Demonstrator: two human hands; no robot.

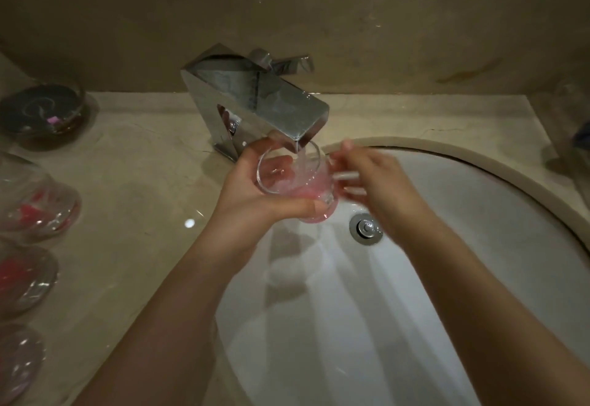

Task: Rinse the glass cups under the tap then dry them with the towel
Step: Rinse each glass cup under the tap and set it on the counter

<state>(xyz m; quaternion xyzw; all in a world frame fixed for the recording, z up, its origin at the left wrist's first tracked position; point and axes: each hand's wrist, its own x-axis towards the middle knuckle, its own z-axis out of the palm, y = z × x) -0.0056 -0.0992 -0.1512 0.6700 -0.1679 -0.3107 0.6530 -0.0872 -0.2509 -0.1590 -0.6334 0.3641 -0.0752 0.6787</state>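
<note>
A clear glass cup (295, 179) with pink water in its bottom is tilted under the chrome tap (255, 99), and water runs from the spout into it. My left hand (255, 195) grips the cup from the left, thumb along its lower side. My right hand (373, 172) is at the cup's right side, blurred, its fingers touching the glass wall. Three more glass cups (35, 204) with red residue lie in a row on the counter at the far left. No towel is in view.
The white oval sink (447, 246) has a metal drain (366, 228) below the cup. A dark glass bowl (44, 112) sits at the back left of the beige counter (137, 201). A blurred clear object (571, 137) stands at the right edge. The wall is right behind the tap.
</note>
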